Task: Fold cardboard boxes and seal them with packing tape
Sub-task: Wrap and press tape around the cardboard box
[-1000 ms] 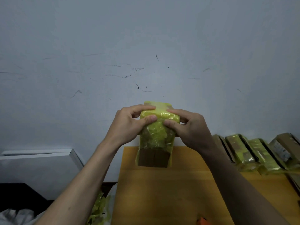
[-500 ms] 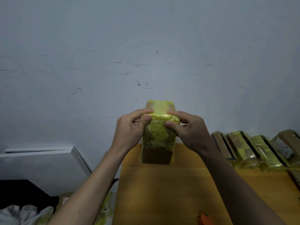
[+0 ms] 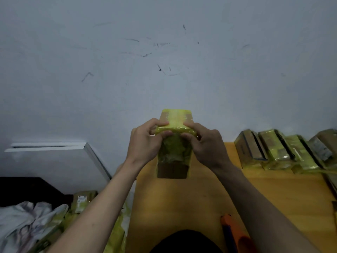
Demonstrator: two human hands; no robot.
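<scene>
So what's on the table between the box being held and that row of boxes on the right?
Nothing: in the head view, bare table separates the held box from the row.

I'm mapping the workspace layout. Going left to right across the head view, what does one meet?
White cloth → left hand → taped box → right hand → row of taped boxes at the wooden table's right edge.

Box (image 3: pixel 173 143) held above table (image 3: pixel 182 203) between left hand (image 3: pixel 145 143) and right hand (image 3: pixel 206 145); row of taped boxes (image 3: pixel 284 152) at right, against wall (image 3: pixel 164 52); dispenser (image 3: pixel 235 232) near front edge
</scene>
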